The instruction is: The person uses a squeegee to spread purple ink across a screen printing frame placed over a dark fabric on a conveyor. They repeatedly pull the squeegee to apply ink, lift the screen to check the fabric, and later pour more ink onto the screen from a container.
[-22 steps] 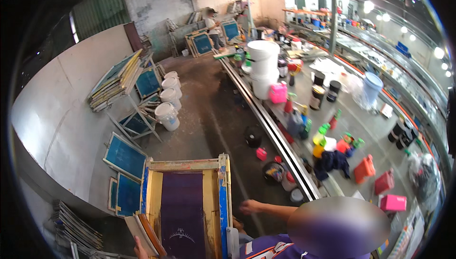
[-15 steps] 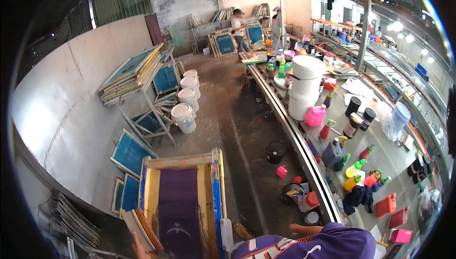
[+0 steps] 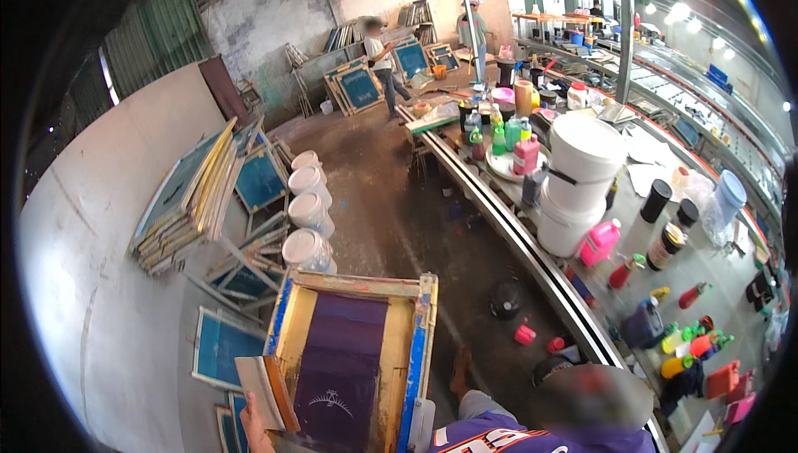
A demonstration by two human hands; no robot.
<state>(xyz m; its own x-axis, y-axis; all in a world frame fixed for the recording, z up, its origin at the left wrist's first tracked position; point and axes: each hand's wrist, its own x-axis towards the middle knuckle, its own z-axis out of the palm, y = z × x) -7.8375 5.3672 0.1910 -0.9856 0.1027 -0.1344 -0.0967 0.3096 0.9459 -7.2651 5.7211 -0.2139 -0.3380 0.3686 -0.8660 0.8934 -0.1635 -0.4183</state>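
Note:
At the bottom left, my left hand (image 3: 254,426) grips a squeegee (image 3: 268,393) with a pale wooden handle and an orange-brown strip along it. The squeegee leans over the left side of a wooden screen-printing frame (image 3: 426,312). Blue tape lines that frame's side rails, and yellowish margins flank its dark purple middle panel (image 3: 345,353). A small white arched design (image 3: 331,405) shows near the panel's lower end. My right hand is not in view.
A co-worker in a purple jersey (image 3: 499,436) is close at the lower right. The long table (image 3: 573,307) holds white tubs (image 3: 586,150) and coloured bottles. Left, screens (image 3: 187,195) are stacked by lidded buckets (image 3: 309,214). Two people (image 3: 380,58) stand farther back.
The view has shifted, so the frame sits farther right. The squeegee and my left hand show higher up. The co-worker's head has come into view at the lower right.

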